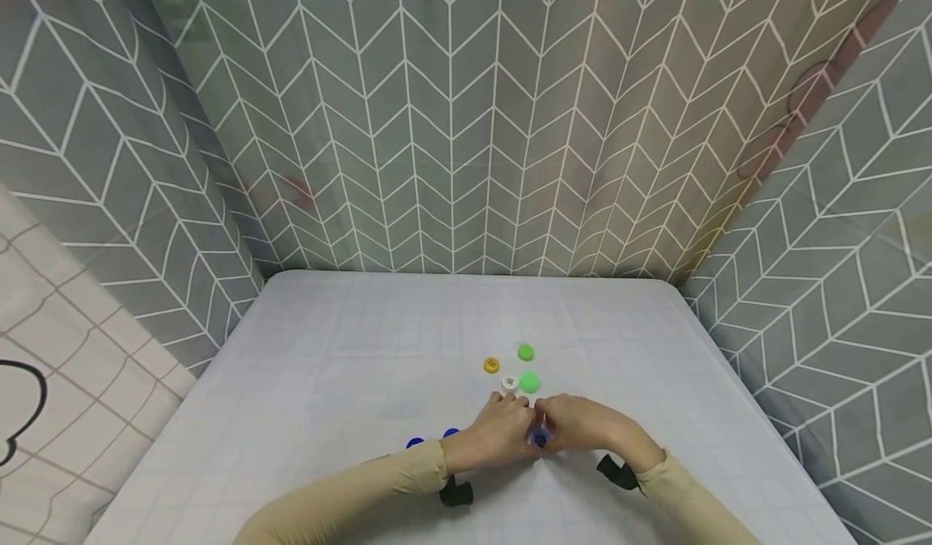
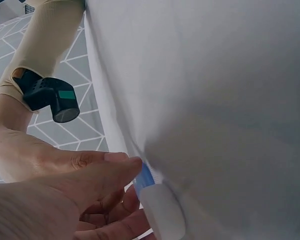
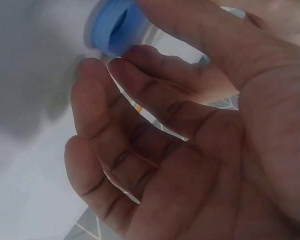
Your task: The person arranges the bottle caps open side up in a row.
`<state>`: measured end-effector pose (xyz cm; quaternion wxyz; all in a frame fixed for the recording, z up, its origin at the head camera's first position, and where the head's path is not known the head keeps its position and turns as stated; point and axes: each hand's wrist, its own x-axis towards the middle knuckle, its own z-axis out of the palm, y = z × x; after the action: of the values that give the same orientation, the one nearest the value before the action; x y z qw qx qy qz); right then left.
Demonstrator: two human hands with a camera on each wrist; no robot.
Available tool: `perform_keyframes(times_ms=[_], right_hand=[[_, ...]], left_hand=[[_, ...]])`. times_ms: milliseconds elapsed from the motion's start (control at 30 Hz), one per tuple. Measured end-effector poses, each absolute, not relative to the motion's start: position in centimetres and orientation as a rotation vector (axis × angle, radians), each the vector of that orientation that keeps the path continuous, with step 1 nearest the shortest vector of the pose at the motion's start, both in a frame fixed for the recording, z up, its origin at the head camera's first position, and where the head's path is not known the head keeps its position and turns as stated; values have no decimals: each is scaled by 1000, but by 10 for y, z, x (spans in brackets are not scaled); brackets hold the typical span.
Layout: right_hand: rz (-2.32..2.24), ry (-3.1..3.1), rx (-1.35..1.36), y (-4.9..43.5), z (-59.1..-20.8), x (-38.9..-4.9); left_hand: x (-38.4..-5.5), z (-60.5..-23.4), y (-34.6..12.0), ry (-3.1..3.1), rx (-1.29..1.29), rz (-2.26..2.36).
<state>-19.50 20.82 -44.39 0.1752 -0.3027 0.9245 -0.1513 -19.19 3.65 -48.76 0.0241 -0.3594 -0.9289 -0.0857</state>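
In the head view my left hand (image 1: 497, 432) and right hand (image 1: 586, 425) meet over the near part of the table, with a small blue ridged cap (image 1: 540, 438) between them. My left thumb and fingers pinch this piece in the left wrist view, where a rounded white part (image 2: 162, 212) adjoins its blue side (image 2: 146, 178). The right wrist view shows the ridged blue rim with a hollow opening, and clear plastic beside it. There my right thumb and index finger close on the piece, while the other fingers curve loosely. Fingers hide much of it.
Just beyond the hands lie two green caps (image 1: 529, 382), a yellow cap (image 1: 491, 365) and a white cap (image 1: 510, 383). Blue caps (image 1: 415, 442) sit behind my left forearm. Black wrist cameras (image 1: 455, 493) hang at both cuffs. Patterned curtains enclose the white table (image 1: 364, 318).
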Motion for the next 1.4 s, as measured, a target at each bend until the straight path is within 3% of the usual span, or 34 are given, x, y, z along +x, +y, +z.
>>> perform_keyframes(times_ms=[733, 1400], right_hand=[[-539, 2788, -1096, 194, -422, -207], [-629, 3151, -1117, 183, -421, -233]], left_hand=[[-211, -441, -2, -2944, -1058, -574], [-237, -420, -35, -2872, -835, -801]])
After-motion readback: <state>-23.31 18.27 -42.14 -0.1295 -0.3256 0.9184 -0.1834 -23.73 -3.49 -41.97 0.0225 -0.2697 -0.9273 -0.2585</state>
